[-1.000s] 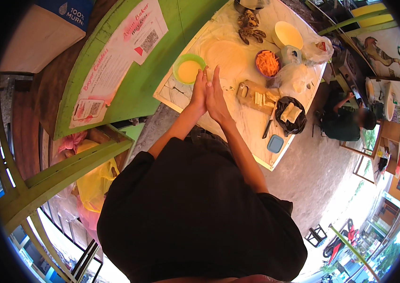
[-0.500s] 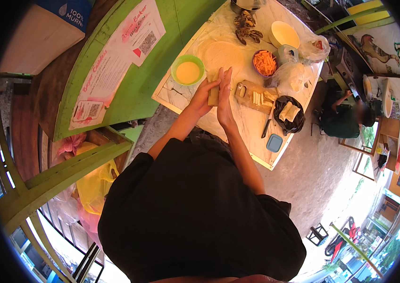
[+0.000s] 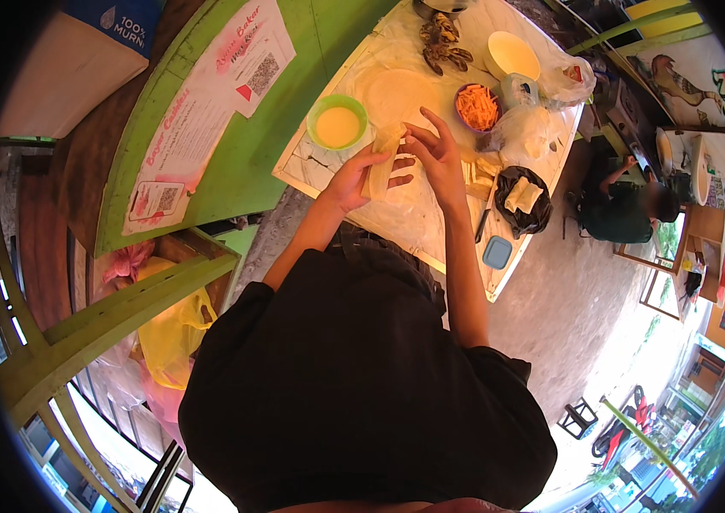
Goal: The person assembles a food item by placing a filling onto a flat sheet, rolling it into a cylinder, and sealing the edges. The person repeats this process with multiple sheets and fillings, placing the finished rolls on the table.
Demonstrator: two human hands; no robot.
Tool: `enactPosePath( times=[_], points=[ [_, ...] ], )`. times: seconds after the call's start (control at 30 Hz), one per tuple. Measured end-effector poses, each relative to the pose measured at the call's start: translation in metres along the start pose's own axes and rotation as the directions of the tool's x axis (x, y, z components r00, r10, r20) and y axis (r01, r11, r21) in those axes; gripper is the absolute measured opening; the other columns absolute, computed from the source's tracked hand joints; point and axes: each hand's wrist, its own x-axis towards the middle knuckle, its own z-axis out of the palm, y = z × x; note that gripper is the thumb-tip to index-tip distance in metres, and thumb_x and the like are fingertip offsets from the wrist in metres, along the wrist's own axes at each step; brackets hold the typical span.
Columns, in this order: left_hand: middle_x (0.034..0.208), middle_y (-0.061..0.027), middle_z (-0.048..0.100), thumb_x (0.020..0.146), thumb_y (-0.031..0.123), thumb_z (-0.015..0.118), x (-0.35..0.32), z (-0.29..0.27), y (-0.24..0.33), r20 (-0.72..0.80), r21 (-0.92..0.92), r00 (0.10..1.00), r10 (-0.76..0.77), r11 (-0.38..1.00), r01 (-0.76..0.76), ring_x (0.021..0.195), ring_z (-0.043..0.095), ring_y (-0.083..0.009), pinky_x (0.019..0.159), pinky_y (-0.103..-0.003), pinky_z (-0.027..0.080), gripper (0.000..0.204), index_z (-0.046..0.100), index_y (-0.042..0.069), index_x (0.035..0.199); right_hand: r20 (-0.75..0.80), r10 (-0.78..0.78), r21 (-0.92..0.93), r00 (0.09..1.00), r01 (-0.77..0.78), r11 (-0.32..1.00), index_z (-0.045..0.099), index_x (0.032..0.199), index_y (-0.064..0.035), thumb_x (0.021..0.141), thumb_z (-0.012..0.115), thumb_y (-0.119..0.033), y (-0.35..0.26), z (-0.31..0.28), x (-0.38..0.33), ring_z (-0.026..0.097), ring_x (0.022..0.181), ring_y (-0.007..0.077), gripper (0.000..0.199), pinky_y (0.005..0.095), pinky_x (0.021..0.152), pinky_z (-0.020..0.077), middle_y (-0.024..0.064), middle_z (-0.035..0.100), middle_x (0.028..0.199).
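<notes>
My left hand [image 3: 350, 181] is closed around a pale, thin folded wrapper [image 3: 380, 175], held upright above the near side of the table. My right hand [image 3: 438, 158] has its fingers spread beside the wrapper's upper end. Its fingertips are close to the wrapper; whether they touch it I cannot tell. Beyond the hands lies a round, thin pale sheet [image 3: 401, 92]. To the left stands a green bowl [image 3: 315, 128] of pale yellow liquid. At right, a purple bowl [image 3: 460, 106] holds orange shredded strips, and wrapped rolls [image 3: 523, 197] lie on a black plastic bag [image 3: 512, 221].
A knife [image 3: 484, 221] and a grey-blue square container [image 3: 497, 252] are near the right edge of the marble-patterned table [image 3: 298, 167]. Farther off are a yellow bowl [image 3: 514, 56], clear plastic bags [image 3: 527, 135] and bananas [image 3: 441, 43]. A green panel [image 3: 209, 175] borders the left; a person [image 3: 623, 209] sits at right.
My palms were pressed together around the wrapper. Now my right hand has moved off to the right with its fingers spread, while the left keeps hold and the wrapper looks looser.
</notes>
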Motion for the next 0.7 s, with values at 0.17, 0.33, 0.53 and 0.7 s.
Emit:
enactPosePath(
  times=[0.17, 0.33, 0.53, 0.7],
  points=[
    [0.145, -0.0092, 0.057, 0.107, 0.017, 0.060, -0.002, -0.004, -0.001, 0.011, 0.004, 1.000, -0.015, 1.000, 0.015, 0.132, 0.058, -0.0298, 0.111, -0.052, 0.050, 0.053, 0.043, 0.008, 0.157, 0.061, -0.052, -0.107, 0.997, 0.058, 0.993, 0.043, 0.159, -0.0012, 0.102, 0.070, -0.006, 0.008, -0.005, 0.005, 0.071, 0.111, 0.0211, 0.063, 0.0340, 0.100, 0.0549, 0.0203, 0.072, 0.133],
    [0.143, -0.0082, 0.058, 0.108, 0.017, 0.059, -0.003, -0.004, -0.003, -0.031, 0.016, 0.999, 0.005, 1.000, -0.005, 0.131, 0.059, -0.0279, 0.109, -0.050, 0.053, 0.053, 0.041, 0.009, 0.157, 0.086, -0.140, -0.338, 0.986, 0.161, 0.927, 0.040, 0.161, -0.0045, 0.103, 0.065, -0.003, 0.000, 0.008, -0.001, 0.073, 0.109, 0.0204, 0.063, 0.0387, 0.101, 0.0551, 0.0180, 0.071, 0.137],
    [0.145, -0.0096, 0.057, 0.108, 0.014, 0.056, 0.000, 0.000, -0.001, -0.053, 0.047, 0.998, 0.032, 0.998, -0.029, 0.135, 0.058, -0.0283, 0.111, -0.044, 0.052, 0.054, 0.038, 0.008, 0.158, 0.142, -0.185, -0.620, 0.972, 0.233, 0.749, 0.028, 0.167, -0.0058, 0.107, 0.051, -0.010, -0.005, 0.028, -0.022, 0.063, 0.132, 0.0331, 0.065, 0.0612, 0.126, 0.0200, 0.0143, 0.067, 0.145],
    [0.142, -0.0068, 0.060, 0.109, 0.014, 0.056, 0.002, -0.001, 0.000, -0.102, 0.048, 0.993, 0.052, 0.998, -0.047, 0.128, 0.062, -0.0188, 0.104, -0.036, 0.054, 0.050, 0.042, 0.009, 0.157, 0.278, -0.384, -0.820, 0.881, 0.425, 0.383, 0.026, 0.166, -0.0018, 0.102, 0.048, -0.012, 0.009, 0.030, -0.025, 0.034, 0.157, 0.0361, 0.068, 0.0634, 0.129, 0.0040, 0.0135, 0.063, 0.149]
  ],
)
